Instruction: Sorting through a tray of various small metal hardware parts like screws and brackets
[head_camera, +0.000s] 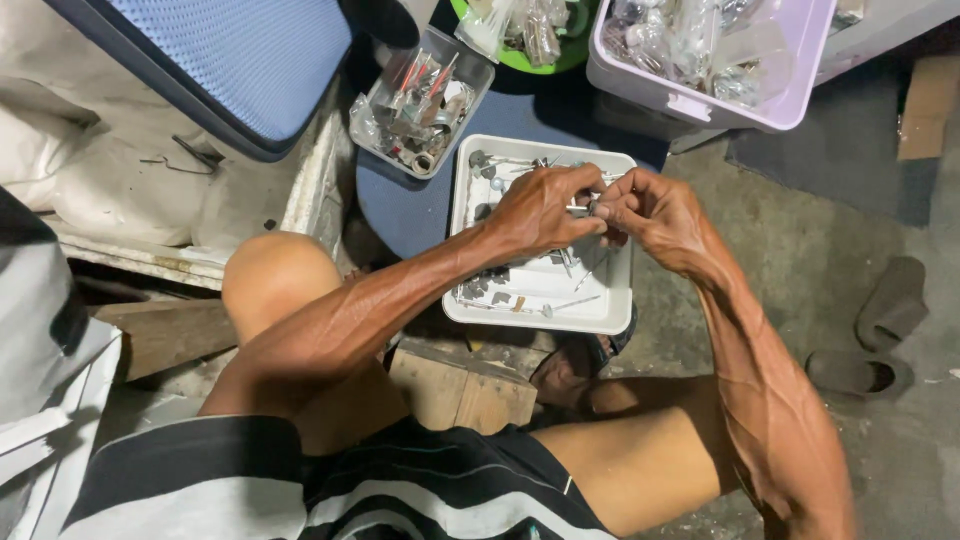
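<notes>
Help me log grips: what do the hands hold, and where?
Both hands, left hand and right hand, pinch a small metal part at its ends, above the white tray.

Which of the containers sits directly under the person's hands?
The white rectangular tray, scattered with small metal parts. The smaller grey tray, green bowl and lilac tub lie farther off.

The light is dim and warm, falling from above and slightly in front, so the forearms shine along their veins while the lap below sinks into shade. The white tray (620, 300) is the brightest patch, close to glare along its rim. The left hand (540, 210) and right hand (660, 215) are fairly sharp, though the small metal piece (583, 207) between them blurs (too small to read). Deep shadow fills the left edge, where the wide lens bends straight lines. The floor (800, 270) looks grainy and flat.
</notes>
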